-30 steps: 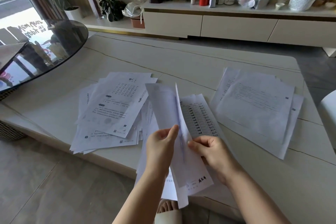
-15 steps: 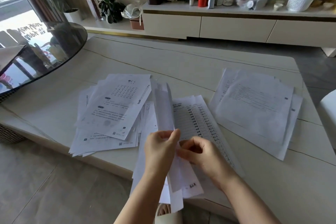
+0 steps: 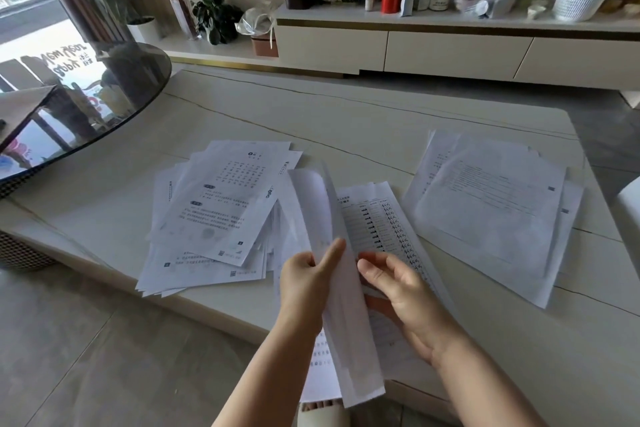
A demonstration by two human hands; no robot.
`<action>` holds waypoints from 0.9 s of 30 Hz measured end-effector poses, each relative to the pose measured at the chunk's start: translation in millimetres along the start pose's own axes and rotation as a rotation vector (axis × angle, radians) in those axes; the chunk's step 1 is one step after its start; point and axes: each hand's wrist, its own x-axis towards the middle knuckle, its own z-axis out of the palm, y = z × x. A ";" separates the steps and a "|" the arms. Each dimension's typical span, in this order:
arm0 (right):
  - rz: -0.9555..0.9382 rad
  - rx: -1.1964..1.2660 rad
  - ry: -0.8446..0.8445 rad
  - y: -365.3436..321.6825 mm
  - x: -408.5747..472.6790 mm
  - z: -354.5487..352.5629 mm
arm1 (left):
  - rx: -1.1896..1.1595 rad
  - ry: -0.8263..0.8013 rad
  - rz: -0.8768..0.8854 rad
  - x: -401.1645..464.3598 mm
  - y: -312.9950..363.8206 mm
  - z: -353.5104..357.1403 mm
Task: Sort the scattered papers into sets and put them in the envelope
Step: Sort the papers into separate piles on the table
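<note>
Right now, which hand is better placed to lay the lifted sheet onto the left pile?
Left. The left hand already grips the lifted sheet and is nearer the left pile.

Home living room: low table [image 3: 346, 107], TV cabinet [image 3: 450, 52], potted plant [image 3: 214, 15].

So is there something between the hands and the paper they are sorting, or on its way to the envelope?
Nothing lies between: the left hand already grips the lifted sheet, and the right hand is at the sheets beneath. No envelope is in view, so the way to it cannot be judged.
</note>
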 end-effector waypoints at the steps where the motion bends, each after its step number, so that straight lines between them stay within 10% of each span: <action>1: 0.016 0.029 -0.008 -1.5 -0.4 -1.0 | -0.020 0.007 -0.004 0.4 0.3 -0.3; 22: -0.154 -0.623 0.440 -6.2 7.9 -59.6 | 0.285 0.169 0.317 3.3 17.1 -30.3; 27: -0.253 -0.770 0.437 -2.5 7.8 -57.7 | 0.138 -0.081 0.205 -1.6 16.1 -4.1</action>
